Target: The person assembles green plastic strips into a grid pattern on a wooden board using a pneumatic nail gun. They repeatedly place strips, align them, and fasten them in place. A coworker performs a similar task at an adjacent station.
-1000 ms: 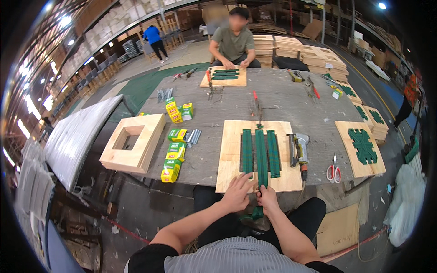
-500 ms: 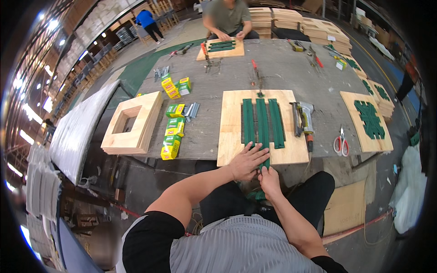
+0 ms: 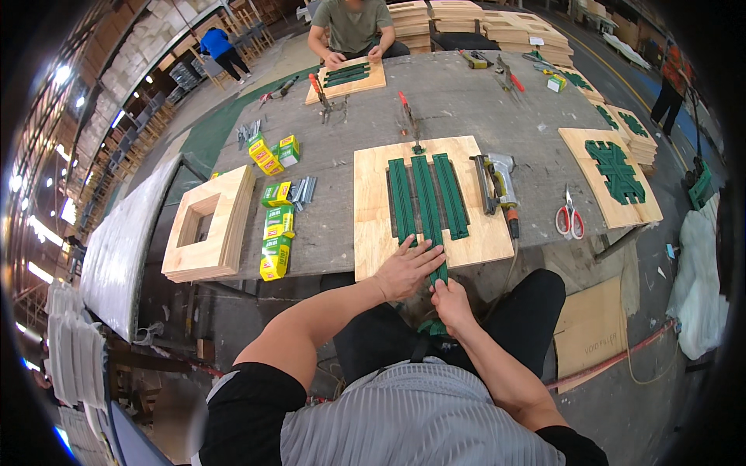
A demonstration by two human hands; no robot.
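Note:
A light plywood board with a square opening lies at the near edge of the table. Three green webbing straps run lengthwise over its opening. My left hand presses flat on the middle strap at the board's near part, fingers stretched out. Just past the board's near edge, my right hand is closed on the free end of that strap. More green webbing hangs between my legs. Right of the opening lies a staple gun on the board's edge. Pliers with a red handle touch the far edge.
At left stand stacked frame boards, yellow-green boxes and staple strips. Red-handled scissors and a board with woven green straps lie at right. Across the table a person handles another strapped board.
The view has tilted and shifted slightly, so the table appears turned. Both my hands keep their places on the middle strap.

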